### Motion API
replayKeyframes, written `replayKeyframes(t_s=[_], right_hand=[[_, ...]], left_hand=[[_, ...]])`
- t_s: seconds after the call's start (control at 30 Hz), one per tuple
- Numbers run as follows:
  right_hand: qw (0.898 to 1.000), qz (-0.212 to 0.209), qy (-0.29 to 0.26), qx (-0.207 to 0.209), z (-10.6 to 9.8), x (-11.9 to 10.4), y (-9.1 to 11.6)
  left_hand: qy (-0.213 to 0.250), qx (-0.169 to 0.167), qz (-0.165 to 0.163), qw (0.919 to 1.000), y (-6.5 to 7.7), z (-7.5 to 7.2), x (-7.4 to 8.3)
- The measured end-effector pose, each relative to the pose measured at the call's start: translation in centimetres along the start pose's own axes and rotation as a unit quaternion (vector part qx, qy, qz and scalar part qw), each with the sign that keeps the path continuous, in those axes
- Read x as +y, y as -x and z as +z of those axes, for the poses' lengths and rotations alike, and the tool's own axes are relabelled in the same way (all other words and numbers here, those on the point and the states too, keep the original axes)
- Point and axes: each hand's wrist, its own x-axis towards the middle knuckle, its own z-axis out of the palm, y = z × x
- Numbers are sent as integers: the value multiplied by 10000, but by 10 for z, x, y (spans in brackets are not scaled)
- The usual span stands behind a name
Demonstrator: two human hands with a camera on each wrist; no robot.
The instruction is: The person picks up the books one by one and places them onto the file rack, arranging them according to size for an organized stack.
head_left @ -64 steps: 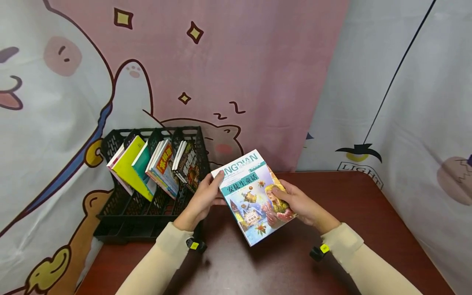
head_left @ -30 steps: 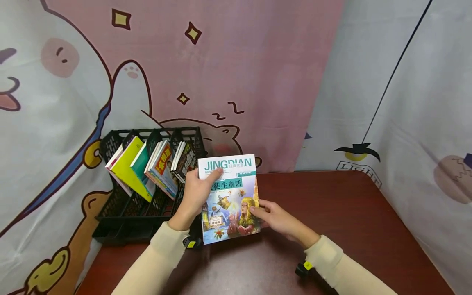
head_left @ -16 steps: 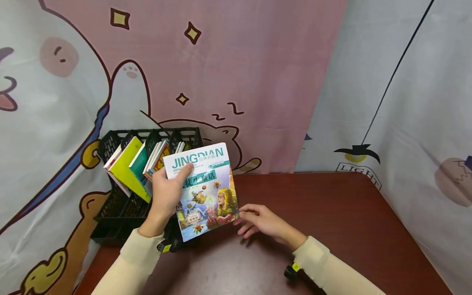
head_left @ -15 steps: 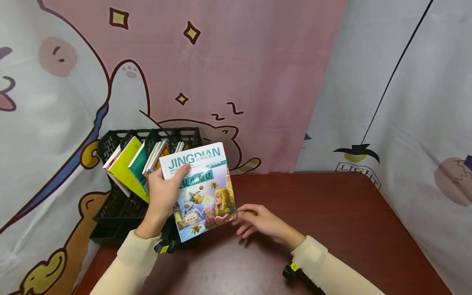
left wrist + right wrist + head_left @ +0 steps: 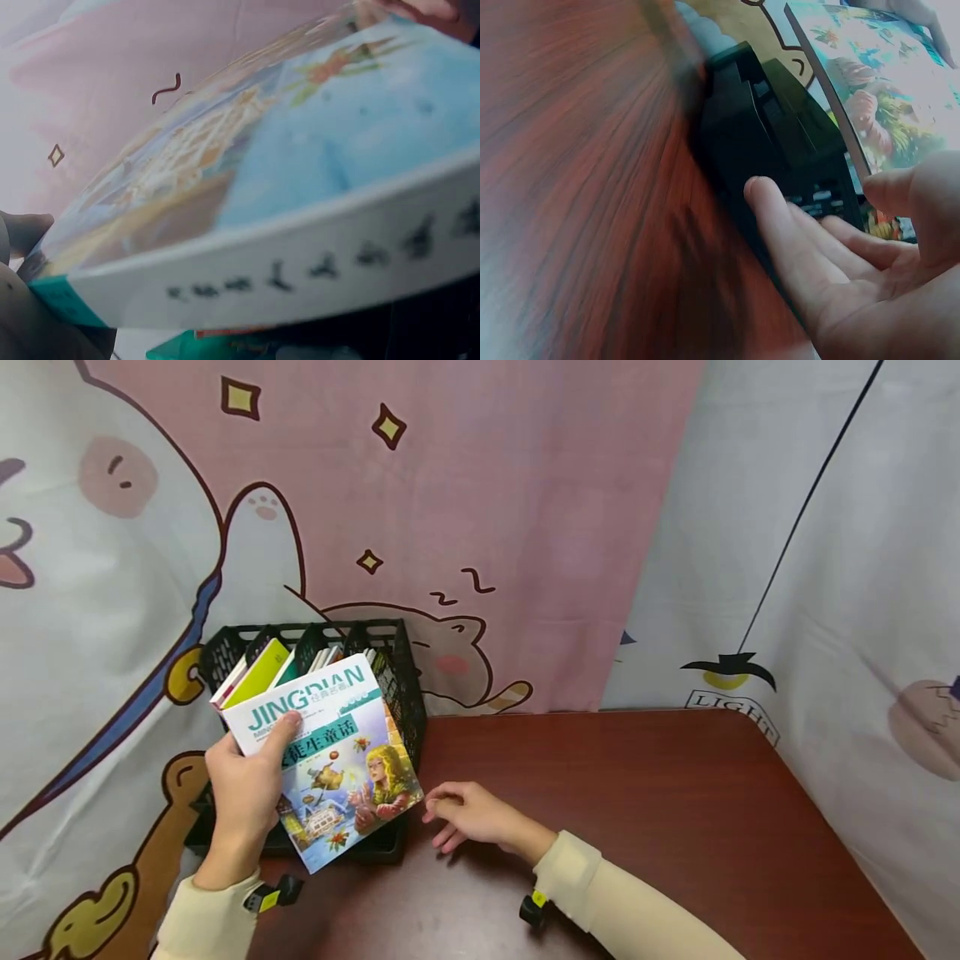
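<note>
My left hand (image 5: 243,785) grips a paperback book (image 5: 337,777) by its left edge, thumb across the front cover. The cover carries a teal title, a blond girl and a small house, and the book is tilted in front of the black organizer (image 5: 408,693). In the left wrist view the white spine of the book (image 5: 247,277) runs across close to the camera, with a teal end at the fingers. My right hand (image 5: 476,818) is just off the book's lower right corner, fingers loosely bent and holding nothing. The right wrist view shows the same hand (image 5: 840,262) beside the organizer (image 5: 742,135).
Several books stand in the organizer's slots, among them a lime-green book (image 5: 262,672), partly hidden behind the held one. The organizer sits on a reddish-brown table (image 5: 637,802) at the left. A printed curtain (image 5: 525,527) hangs behind it.
The book has moved left in my left hand and now overlaps the organizer. My right hand has let go of it and followed leftward, staying low over the table.
</note>
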Motion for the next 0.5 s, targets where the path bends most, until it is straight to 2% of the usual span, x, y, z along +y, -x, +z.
replayKeyframes(t_s=[0.2, 0.3, 0.5], right_hand=[[9990, -71, 304, 324, 25, -4, -21], [9976, -79, 522, 447, 34, -4, -27], [9956, -147, 596, 708, 42, 0, -33]], left_hand=[[406, 467, -36, 9981, -1, -23, -1], [538, 761, 48, 9956, -2, -35, -2], [924, 1148, 218, 9888, -7, -57, -4]])
